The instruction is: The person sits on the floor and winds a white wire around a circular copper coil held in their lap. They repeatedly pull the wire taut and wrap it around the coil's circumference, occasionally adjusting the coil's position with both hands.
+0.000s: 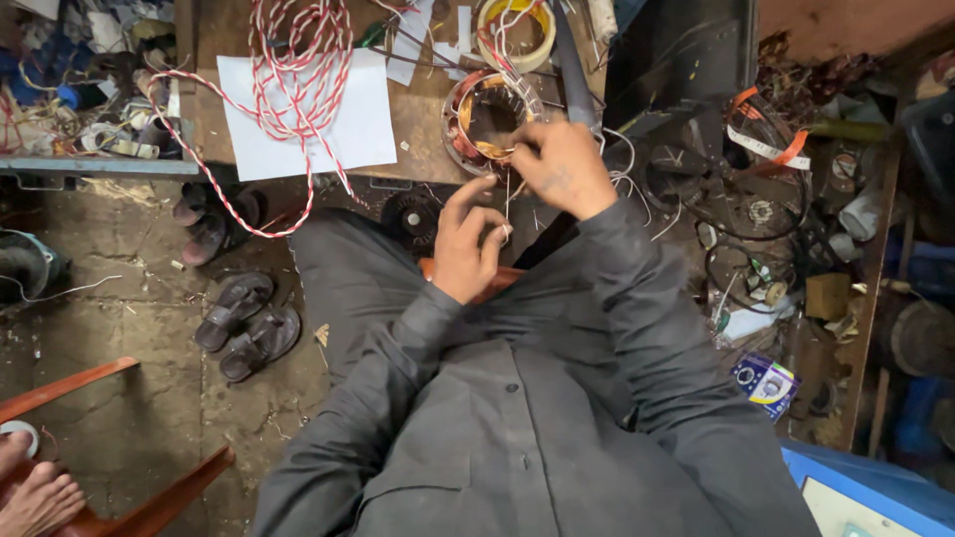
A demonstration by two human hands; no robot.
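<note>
— Stator ring [489,117], where is it placed?
— It is set at the workbench [418,149] edge, touched by the right hand [562,169], fingers pinched on thin wires.
— And the left hand [470,244]?
— It is held just below, half-curled, nothing gripped. White paper [303,124] and red-white cord [298,60] crowd the left.

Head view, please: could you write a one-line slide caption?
Both hands, left hand and right hand, work thin wires at a copper-wound motor stator on a cluttered wooden bench.
</note>
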